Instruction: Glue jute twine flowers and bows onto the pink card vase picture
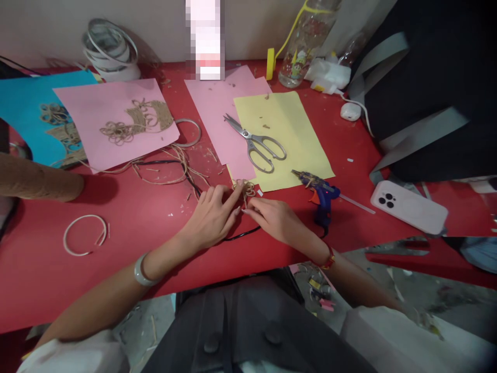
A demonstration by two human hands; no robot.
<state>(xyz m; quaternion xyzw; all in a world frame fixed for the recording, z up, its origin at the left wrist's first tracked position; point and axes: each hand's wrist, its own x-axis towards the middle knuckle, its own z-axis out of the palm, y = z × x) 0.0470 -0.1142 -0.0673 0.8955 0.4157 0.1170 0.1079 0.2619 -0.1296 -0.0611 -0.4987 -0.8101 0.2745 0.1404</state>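
Note:
A small looped twine flower lies at the lower edge of the papers, between my two hands. My left hand has its index finger pressed on the loops, with the thumb close below. From the other side my right hand pinches the flower's lower end between thumb and fingertips. Grey-handled scissors lie with blades parted on the pink paper and the yellow paper, beyond my hands. To the right rests a blue glue gun with a glue stick out its back.
On the left are twine pieces on a pink sheet and a blue sheet, loose twine, a brown roll and a hoop. A phone, earbud case and bottle stand right. A black cable runs below my hands.

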